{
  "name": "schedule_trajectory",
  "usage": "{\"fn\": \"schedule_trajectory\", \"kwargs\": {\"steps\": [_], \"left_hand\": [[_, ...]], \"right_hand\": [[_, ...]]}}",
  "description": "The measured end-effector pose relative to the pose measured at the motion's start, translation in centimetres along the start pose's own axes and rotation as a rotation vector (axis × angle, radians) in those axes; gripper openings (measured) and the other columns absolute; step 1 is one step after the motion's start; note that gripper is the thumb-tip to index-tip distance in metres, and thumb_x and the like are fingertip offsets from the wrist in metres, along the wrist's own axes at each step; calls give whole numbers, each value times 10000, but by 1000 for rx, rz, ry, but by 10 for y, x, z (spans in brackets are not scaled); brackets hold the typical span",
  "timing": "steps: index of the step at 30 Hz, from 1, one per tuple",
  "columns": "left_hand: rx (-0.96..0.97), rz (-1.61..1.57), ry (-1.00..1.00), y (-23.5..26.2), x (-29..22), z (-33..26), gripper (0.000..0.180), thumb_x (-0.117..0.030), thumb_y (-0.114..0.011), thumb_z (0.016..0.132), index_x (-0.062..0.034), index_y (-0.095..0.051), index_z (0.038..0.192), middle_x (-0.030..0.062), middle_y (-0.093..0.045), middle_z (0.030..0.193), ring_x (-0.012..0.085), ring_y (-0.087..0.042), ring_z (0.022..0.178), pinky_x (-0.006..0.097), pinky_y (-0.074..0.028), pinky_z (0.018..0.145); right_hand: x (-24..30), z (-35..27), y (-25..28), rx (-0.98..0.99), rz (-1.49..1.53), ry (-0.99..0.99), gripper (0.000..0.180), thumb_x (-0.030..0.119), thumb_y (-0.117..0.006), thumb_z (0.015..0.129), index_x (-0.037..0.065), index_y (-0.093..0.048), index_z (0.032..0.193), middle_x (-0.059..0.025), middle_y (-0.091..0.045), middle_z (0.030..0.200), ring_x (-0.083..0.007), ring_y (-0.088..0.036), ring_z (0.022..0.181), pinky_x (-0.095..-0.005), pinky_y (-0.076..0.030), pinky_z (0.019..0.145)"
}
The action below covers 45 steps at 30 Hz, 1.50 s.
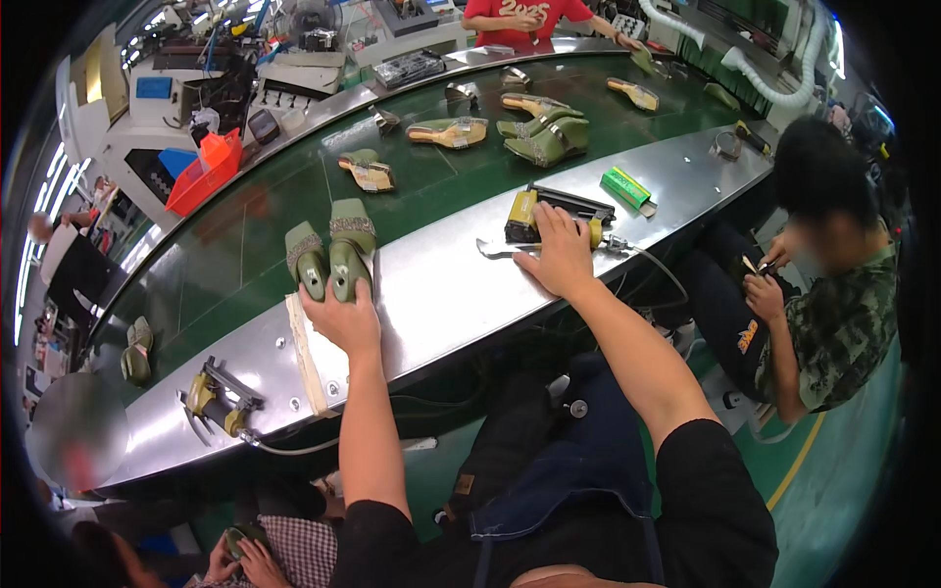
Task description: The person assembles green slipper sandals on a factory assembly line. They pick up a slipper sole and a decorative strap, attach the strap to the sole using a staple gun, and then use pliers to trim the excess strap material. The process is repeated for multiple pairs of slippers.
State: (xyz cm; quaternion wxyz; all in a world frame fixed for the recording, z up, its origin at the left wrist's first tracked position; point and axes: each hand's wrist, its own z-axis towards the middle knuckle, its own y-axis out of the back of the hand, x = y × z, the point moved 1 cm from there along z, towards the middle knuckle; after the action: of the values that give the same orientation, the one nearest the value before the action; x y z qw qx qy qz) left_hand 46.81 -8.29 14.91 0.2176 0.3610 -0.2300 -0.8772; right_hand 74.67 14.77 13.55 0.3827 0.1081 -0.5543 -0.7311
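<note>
My left hand (341, 318) is closed on the heel ends of a pair of green sandals (353, 235) with glittery straps, their toes pointing away over the belt. A hole shows in each sandal's heel seat. On the metal ledge, my right hand (564, 253) grips a yellow and black pneumatic nail gun (522, 218), fingers over its body. An air hose (655, 263) runs from the gun's right end. Beside my right thumb lies a curved metal tool, perhaps pincers (493, 249). A green and yellow box (627, 188) lies beyond the gun.
The green conveyor belt (274, 211) carries several sandals and heeled soles (448, 132). A wooden strip (306, 358) crosses the metal ledge (441, 304). At left lies another nail gun (221, 397). A co-worker (833, 255) sits close at right; another in red (524, 20) stands opposite.
</note>
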Motion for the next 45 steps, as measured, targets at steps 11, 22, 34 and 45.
{"fn": "schedule_trajectory", "kwargs": {"steps": [11, 22, 34, 45], "left_hand": [[-150, 302, 184, -77, 19, 84, 497, -454, -782, 839, -92, -773, 1179, 149, -473, 1465, 377, -480, 1330, 539, -444, 1061], [-245, 323, 381, -198, 151, 210, 841, -850, -618, 808, -186, -727, 1311, 228, -430, 1533, 456, -442, 1405, 778, -342, 1065], [16, 449, 253, -246, 137, 209, 786, -683, -549, 963, 46, -741, 1184, 338, -579, 1395, 511, -535, 1299, 665, -457, 1037], [780, 521, -41, -153, 30, 124, 679, -556, -505, 1036, 73, -737, 1144, 367, -618, 1318, 499, -594, 1227, 596, -488, 1016]], "right_hand": [[-8, 4, -6, -56, 21, -20, 901, 511, -706, 885, -1, -404, 1561, -186, -439, 1608, -349, -387, 1486, -564, -234, 1221], [-17, 0, -9, -103, 152, 14, 932, 477, -762, 833, -41, -407, 1521, -229, -436, 1549, -394, -361, 1474, -554, -209, 1240], [-18, -12, 9, -106, 168, -45, 935, 461, -755, 868, -43, -368, 1554, -195, -381, 1602, -355, -321, 1502, -552, -180, 1245], [-17, -3, -6, -146, 94, -214, 966, 493, -749, 885, -64, -347, 1564, -206, -355, 1622, -384, -281, 1534, -603, -151, 1265]]}}
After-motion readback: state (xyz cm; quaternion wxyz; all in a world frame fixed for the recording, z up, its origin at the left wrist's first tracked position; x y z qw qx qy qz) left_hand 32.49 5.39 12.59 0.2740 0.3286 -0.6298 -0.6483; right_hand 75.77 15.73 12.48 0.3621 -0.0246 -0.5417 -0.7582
